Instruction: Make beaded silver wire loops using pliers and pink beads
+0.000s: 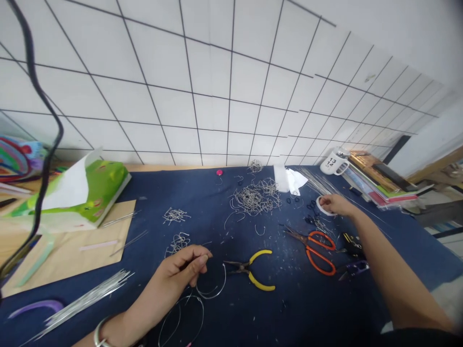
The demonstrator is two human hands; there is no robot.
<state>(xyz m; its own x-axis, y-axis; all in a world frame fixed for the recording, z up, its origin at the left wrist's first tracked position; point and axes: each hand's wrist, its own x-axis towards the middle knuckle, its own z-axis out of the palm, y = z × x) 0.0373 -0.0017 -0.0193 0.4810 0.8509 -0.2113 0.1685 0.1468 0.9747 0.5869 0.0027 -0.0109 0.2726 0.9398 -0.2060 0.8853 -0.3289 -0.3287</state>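
My left hand (190, 266) is closed in a pinch over the front middle of the dark blue cloth, with a thin curved wire (221, 287) running out from under its fingers. Below it lie larger wire loops (202, 315). Just right of this hand are yellow-handled pliers (249, 270), their jaws pointing at it. My right hand (333, 204) reaches far to the right, fingers bent together over a white ring-shaped thing (323, 212). Whatever those fingertips pinch is hidden. Orange-handled scissors (320, 252) and small black rings (311, 205) lie near it.
A tangled pile of bent wire pieces (255, 197) lies mid-cloth, smaller heaps (175, 215) left. Straight wires (85, 301) lie front left, by a green tissue pack (108, 185). A mug (334, 163) and stacked books (383, 180) stand back right. The tiled wall (210, 82) rises behind.
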